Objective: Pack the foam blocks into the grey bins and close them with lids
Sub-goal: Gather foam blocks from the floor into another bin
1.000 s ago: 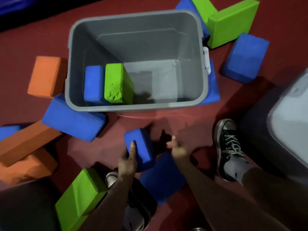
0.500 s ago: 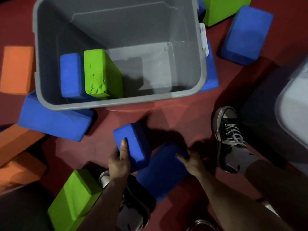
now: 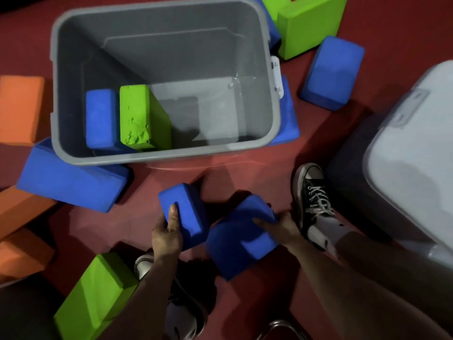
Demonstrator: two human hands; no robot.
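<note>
An open grey bin [image 3: 270,99] stands on the red floor ahead of me. Inside it, at the near left, a blue block [image 3: 100,119] and a green block [image 3: 141,116] stand upright side by side. My left hand [image 3: 168,233] grips a small blue block [image 3: 187,208] just below the bin's near rim. My right hand [image 3: 282,225] grips the far edge of a larger blue block [image 3: 239,241], which is tilted up off the floor beside the first one.
Loose blocks lie around the bin: a blue block [image 3: 71,181] and orange blocks [image 3: 19,107] at left, a green block [image 3: 95,295] near my feet, green [image 3: 308,23] and blue [image 3: 332,73] blocks at the back right. A second grey bin [image 3: 414,153] stands at right. My shoe [image 3: 311,192] is beside it.
My right hand reached down, took hold of the larger blue block on the floor and tilted it up. My left hand kept its blue block and barely moved.
</note>
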